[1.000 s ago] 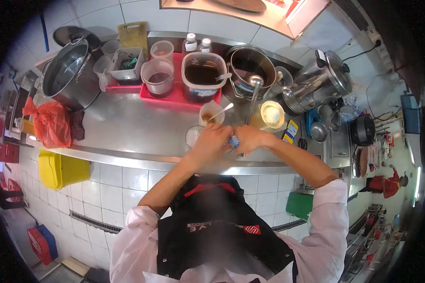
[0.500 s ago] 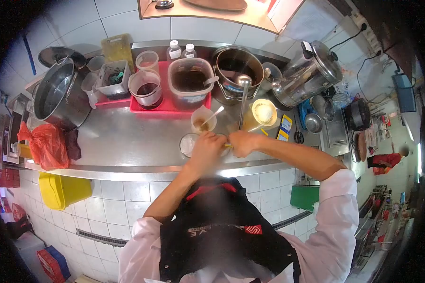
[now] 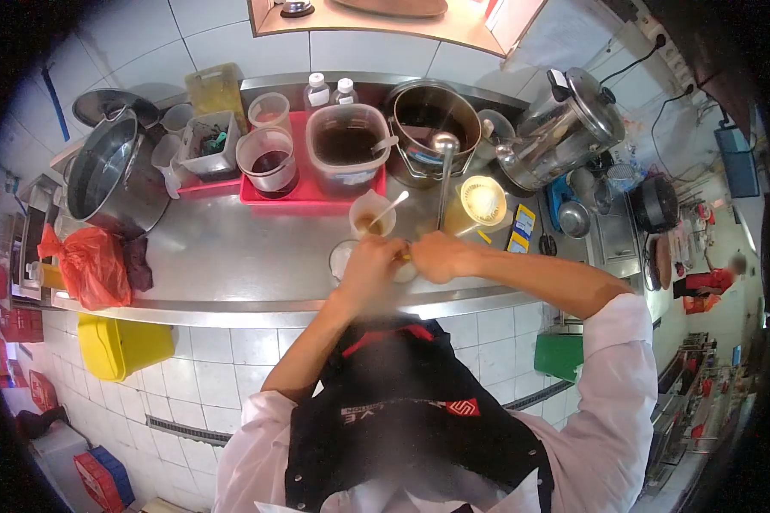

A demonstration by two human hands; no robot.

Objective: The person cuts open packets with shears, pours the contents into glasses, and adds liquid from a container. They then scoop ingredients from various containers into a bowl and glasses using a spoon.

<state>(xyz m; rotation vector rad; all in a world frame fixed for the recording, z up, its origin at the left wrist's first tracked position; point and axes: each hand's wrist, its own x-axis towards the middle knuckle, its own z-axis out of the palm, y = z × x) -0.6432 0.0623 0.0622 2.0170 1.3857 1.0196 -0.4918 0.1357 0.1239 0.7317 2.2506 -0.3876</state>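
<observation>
My left hand (image 3: 373, 263) is closed, its fingertips at a small yellow piece (image 3: 405, 256) whose kind I cannot make out. Against it from the right comes my right hand (image 3: 436, 256), fingers curled; what it grips is hidden. Below the hands stand two clear glasses: a left glass (image 3: 340, 259) with whitish contents, partly covered by my left hand, and a right glass (image 3: 405, 273) under the fingertips. Just beyond them is a clear plastic jug (image 3: 370, 208) with brownish liquid and a white spoon (image 3: 392, 208) leaning in it.
A citrus juicer (image 3: 483, 202), a pot (image 3: 423, 162) with a ladle (image 3: 445, 171), and a tub (image 3: 345, 171) of dark liquid on a red tray (image 3: 316, 208) stand behind. At left are a big pot (image 3: 137, 188) and a red bag (image 3: 94, 272). The counter edge (image 3: 231, 316) runs before me.
Both hands stay together over the glasses, with the small yellow piece shifted slightly left between them. The whole view has moved slightly; the surrounding containers keep their places.
</observation>
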